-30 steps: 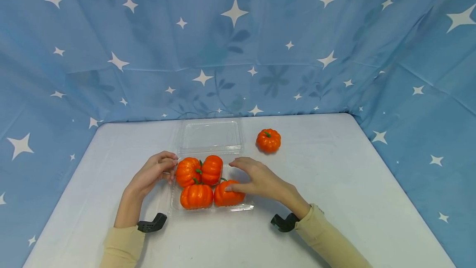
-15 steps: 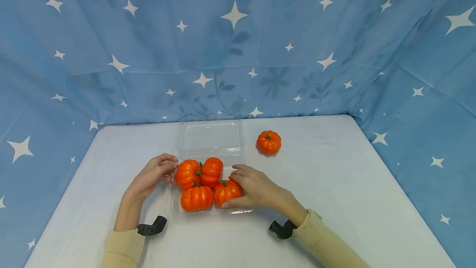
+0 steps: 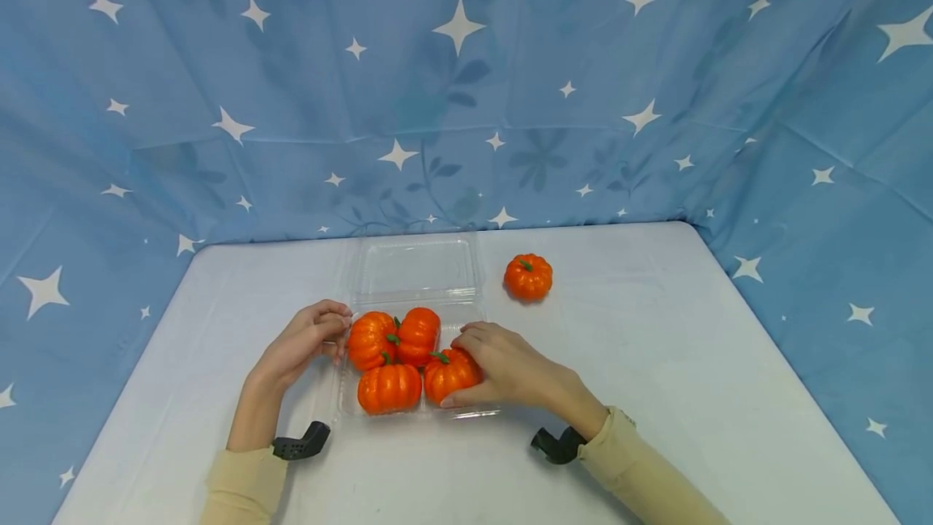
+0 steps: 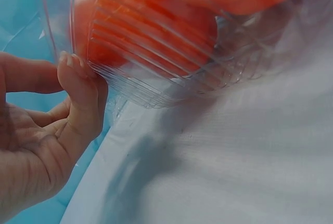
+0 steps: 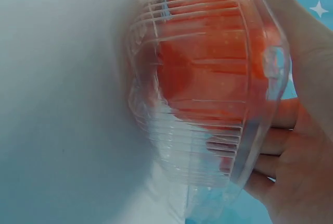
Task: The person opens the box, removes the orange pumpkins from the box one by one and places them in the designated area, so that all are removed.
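Observation:
A clear plastic clamshell container (image 3: 466,314) lies open on the table, with several orange toy pumpkins in its base. My left hand (image 3: 304,340) pinches the container's left rim, as the left wrist view shows. My right hand (image 3: 513,367) grips the front-right pumpkin (image 3: 450,377), thumb at its front and fingers over its right side. Beside that one sit the front-left pumpkin (image 3: 389,389), the back-left pumpkin (image 3: 370,340) and another pumpkin (image 3: 419,335) at the back. Through the container's ribbed wall (image 5: 203,125), the right wrist view shows orange and some of my right fingers.
One more pumpkin (image 3: 528,277) stands on the white table (image 3: 656,363), behind and to the right of the container. The container's lid (image 3: 417,264) is folded back flat. A blue starry curtain (image 3: 466,104) hangs behind the table.
My right hand has shifted toward me and closed around the front-right pumpkin. That pumpkin has turned, its stem now facing more upward. My left hand has stayed at the rim.

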`<state>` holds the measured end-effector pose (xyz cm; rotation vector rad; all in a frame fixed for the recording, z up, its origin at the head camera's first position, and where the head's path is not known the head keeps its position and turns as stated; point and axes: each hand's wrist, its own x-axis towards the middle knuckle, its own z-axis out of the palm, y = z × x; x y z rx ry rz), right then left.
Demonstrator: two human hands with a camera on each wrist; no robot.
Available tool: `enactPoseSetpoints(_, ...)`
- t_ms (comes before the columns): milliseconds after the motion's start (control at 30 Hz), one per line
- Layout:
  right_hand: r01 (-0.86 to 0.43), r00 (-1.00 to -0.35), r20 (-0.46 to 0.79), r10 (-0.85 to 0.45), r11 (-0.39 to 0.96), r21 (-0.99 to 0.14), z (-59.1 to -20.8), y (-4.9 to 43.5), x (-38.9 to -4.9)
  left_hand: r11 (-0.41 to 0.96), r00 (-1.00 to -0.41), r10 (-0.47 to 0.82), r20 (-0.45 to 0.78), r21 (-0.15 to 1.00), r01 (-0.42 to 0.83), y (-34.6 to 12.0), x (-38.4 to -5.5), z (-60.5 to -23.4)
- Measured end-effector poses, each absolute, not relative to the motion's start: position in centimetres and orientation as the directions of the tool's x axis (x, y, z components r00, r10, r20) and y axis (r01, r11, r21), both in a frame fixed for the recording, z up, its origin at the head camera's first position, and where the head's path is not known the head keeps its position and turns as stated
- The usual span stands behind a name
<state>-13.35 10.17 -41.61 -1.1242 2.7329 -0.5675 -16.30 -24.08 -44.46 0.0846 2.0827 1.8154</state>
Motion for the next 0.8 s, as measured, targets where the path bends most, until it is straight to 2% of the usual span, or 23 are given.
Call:
enactPoseSetpoints(367, -0.654, -0.689, 0.012, -0.724, 0.615, -0.44, -41.0, 10.8, -13.5, 0.178, -0.928, 0.281, -0.242, 0.964, -0.198, -24.0, -16.3, -44.4)
enactPoseSetpoints(800, -0.558, -0.698, -0.09, -0.71, 0.619, -0.552, -39.9, 11.5, -13.5, 0.183, -0.928, 0.281, -0.246, 0.963, -0.199, -24.0, -16.2, -44.2)
